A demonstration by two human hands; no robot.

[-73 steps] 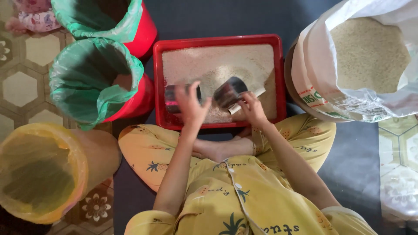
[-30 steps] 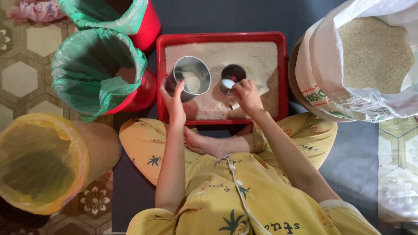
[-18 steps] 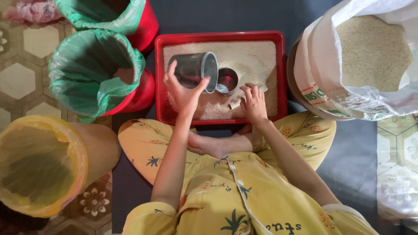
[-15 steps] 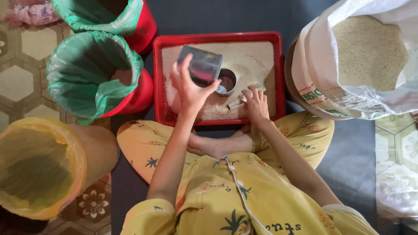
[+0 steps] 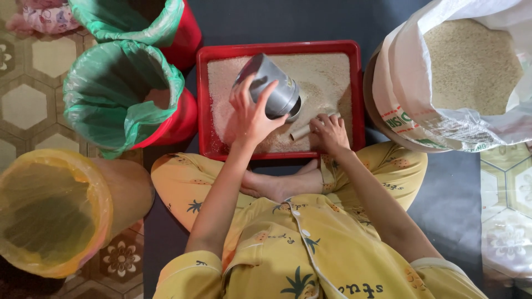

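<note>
My left hand [image 5: 250, 113] grips a grey metal can [image 5: 270, 86] and holds it tipped over, mouth down to the right, above a red tray [image 5: 202, 99] of white rice. A second small can sits under its mouth, mostly hidden. My right hand [image 5: 330, 132] rests on the rice at the tray's front and holds the pale handle of a small scoop [image 5: 302, 133]. I sit cross-legged in yellow patterned clothes right behind the tray.
A large white sack [image 5: 421, 105] full of rice stands at the right. Two red buckets lined with green bags [image 5: 119, 94] [image 5: 138, 22] stand left of the tray. A yellow-lined bin [image 5: 52, 216] is at the near left. The floor is tiled.
My left hand lifted the grey can off the rice, turned it from upright to mouth-down and moved it right over the small can. My right hand stayed low by the scoop.
</note>
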